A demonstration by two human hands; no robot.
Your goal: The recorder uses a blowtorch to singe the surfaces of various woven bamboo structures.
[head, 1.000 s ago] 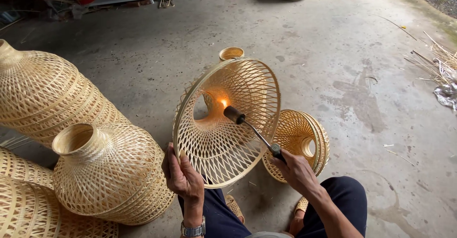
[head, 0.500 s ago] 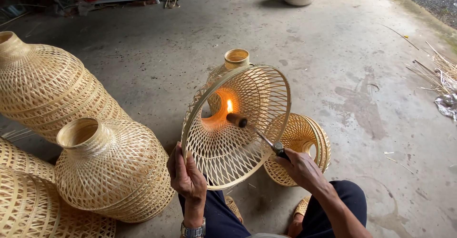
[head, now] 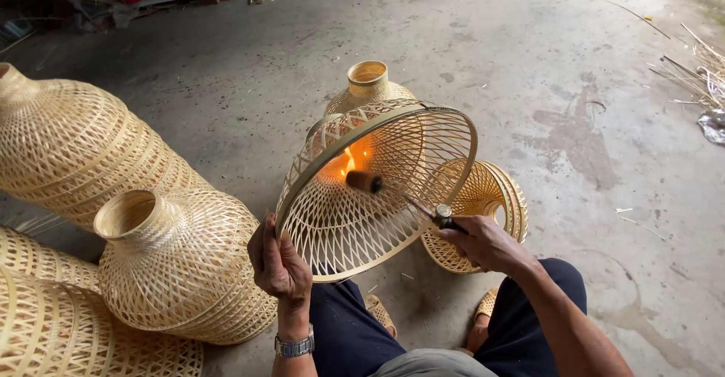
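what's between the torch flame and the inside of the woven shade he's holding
Nothing visible. The right hand pushes the torch through the open mouth of the bamboo shade; the left hand grips its rim, clear of the flame.

we see two big woven bamboo shades (head: 75, 150) and (head: 181, 264) at the left, another shade (head: 483, 196) lying behind, a narrow-necked one (head: 368, 83) standing on the grey concrete floor (head: 529, 67), and loose bamboo strips (head: 695, 67) at the far right.

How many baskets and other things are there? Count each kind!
Pale woven bamboo lampshades: 7
Metal gas torch with flame: 1
Silver wristwatch: 1
Hands: 2, left hand and right hand
Total: 11
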